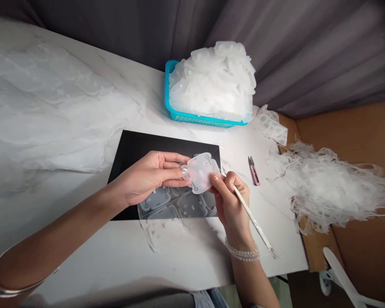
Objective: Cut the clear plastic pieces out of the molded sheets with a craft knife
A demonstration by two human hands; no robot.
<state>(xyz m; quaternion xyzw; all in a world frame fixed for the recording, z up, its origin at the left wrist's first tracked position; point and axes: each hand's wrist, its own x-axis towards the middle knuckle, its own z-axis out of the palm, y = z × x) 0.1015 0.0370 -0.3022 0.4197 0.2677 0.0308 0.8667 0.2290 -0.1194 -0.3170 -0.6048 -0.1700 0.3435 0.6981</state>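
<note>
Frosted plastic piece held in both hands over black mat

Left hand (150, 177): fingers nearly straight, thumb closed down on the left edge of a frosted, translucent, wavy-edged flat plastic piece (200, 173). Piece was over the right half of a black rectangular mat (147, 147), the landmark. Looked light, thin, fairly stiff but bendable; probably slick, thin edges likely easy to nick. Best grip: opposite edges, face left free. Right hand (232, 196): thumb and fingers pinched its right edge, other fingers curled around a slim white pen-like tool (255, 220).

Around, left to right: large heap of whitish translucent film (51, 111) left of mat; clear cut-out plastic sheet (192, 207) on mat under the piece, loose strip hanging off its near edge, apt to snag; bright blue plastic basket (169, 107), piled high with frosted pieces (211, 85), beyond mat; pink-handled metal snips (253, 171) just right of mat; crumpled clear sheet (272, 124) farther right and beyond; tangled translucent plastic scraps (336, 188) well right. Clear sheet and tool crowded the hands most.
</note>
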